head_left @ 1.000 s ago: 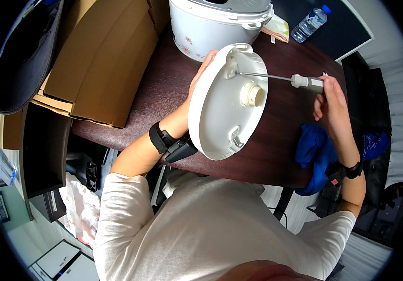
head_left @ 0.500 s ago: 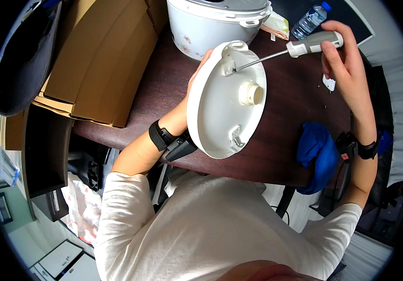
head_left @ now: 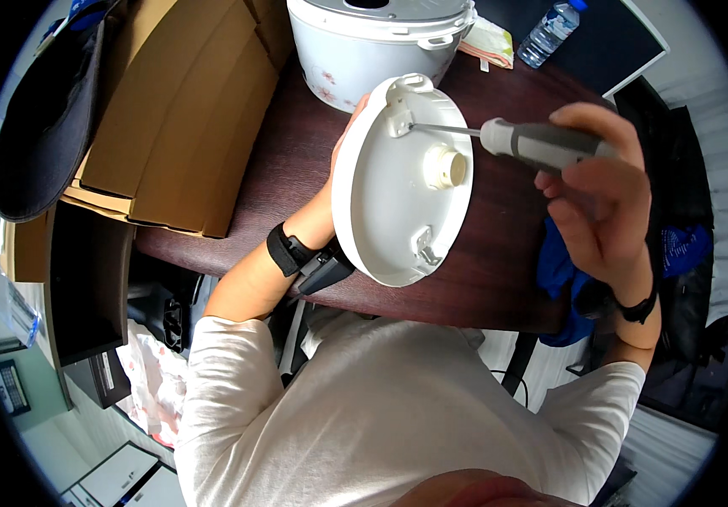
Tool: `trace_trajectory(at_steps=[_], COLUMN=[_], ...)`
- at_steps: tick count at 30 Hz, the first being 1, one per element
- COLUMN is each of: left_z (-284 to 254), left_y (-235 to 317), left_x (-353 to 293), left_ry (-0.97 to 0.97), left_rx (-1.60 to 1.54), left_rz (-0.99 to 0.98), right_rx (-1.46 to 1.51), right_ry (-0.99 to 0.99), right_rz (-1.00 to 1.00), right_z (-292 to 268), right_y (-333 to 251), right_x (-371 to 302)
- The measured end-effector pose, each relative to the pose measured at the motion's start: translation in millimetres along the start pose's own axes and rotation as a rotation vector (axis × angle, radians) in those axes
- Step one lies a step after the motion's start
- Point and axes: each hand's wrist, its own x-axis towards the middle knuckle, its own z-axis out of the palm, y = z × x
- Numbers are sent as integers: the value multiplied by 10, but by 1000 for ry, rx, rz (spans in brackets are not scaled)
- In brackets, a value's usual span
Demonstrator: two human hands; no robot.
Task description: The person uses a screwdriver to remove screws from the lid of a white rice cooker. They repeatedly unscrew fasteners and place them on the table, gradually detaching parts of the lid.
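Observation:
A round white plastic cover (head_left: 381,203), hollow side facing me, is held tilted above the table by my left hand (head_left: 346,131). That hand grips its far left edge from behind, with most fingers hidden. In my right hand (head_left: 607,207) is a grey-and-white screwdriver (head_left: 541,144), held by the rear of its handle between thumb and fingers. The shaft points left, and its tip meets a small bracket (head_left: 398,121) inside the cover's upper rim. A cream-coloured round stub (head_left: 447,167) stands inside the cover, and a second bracket (head_left: 423,245) sits near its lower edge.
Behind the cover stands a white rice cooker (head_left: 372,55) with a flower pattern. A water bottle (head_left: 551,34) and folded cloth (head_left: 489,44) are at the back of the dark table (head_left: 499,253). Cardboard boxes (head_left: 174,110) stand left; blue cloth (head_left: 560,262) hangs at the right edge.
My right hand has come down and closer, bringing the screwdriver from a steep slant to nearly level, its tip still at the bracket. The cover has shifted slightly left.

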Motion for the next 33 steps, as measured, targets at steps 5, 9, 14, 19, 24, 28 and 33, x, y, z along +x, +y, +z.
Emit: trace_trajectory(at_steps=[5, 9, 14, 19, 24, 28, 33], left_z=[-162, 96, 46, 57, 1, -78, -126], left_y=[-20, 15, 12, 20, -9, -30, -48], left_x=[64, -19, -33, -39, -31, -24, -3], left_ry=[-168, 107, 78, 109, 125, 68, 120], left_rx=[-246, -20, -15, -94, -3, 108, 91], left_rz=[-70, -12, -31, -52, 22, 97, 65], right_rx=[251, 243, 213, 176, 303, 304, 453], right_ry=[175, 233, 254, 207, 259, 309, 340], right_rz=[117, 242, 380, 656, 703, 588, 756], right_z=[180, 249, 230, 140, 121, 162, 177], right_y=[40, -29, -71, -97, -70, -9, 5], right_x=[-242, -238, -239, -193, -218, -307, -328])
